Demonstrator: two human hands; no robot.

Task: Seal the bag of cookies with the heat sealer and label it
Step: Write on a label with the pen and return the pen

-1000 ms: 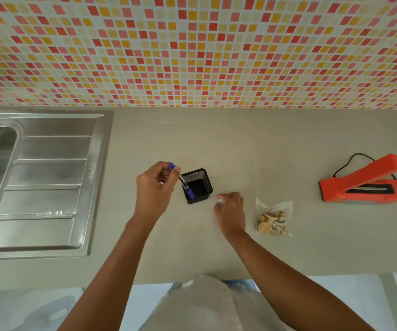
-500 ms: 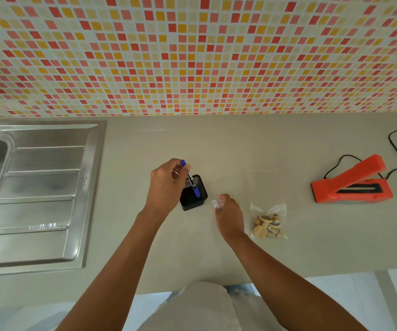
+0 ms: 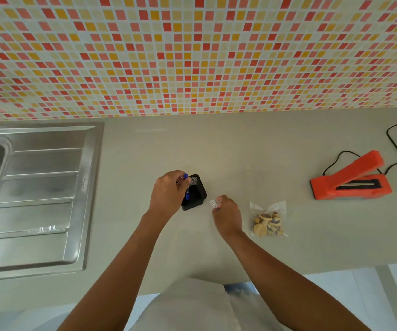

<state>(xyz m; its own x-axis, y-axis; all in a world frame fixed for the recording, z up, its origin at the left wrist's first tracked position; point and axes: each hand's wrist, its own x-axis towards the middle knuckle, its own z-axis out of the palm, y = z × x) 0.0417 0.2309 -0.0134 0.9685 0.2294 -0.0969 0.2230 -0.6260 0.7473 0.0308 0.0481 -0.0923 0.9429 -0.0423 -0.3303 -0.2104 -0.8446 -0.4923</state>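
Note:
A clear bag of cookies lies flat on the grey counter, right of my hands. My left hand grips a blue pen whose lower end is inside a black mesh pen holder. My right hand rests on the counter between the holder and the bag, pinching a small white label at its fingertips. The orange heat sealer stands far right with its lid raised.
A steel sink with a ribbed drainboard fills the left side. The sealer's black cord loops toward the mosaic tile wall. The counter's front edge runs just below my forearms.
My left hand has lowered the blue pen further into the black holder. My right hand has kept the white label, shifting only slightly. The bag and sealer have not moved.

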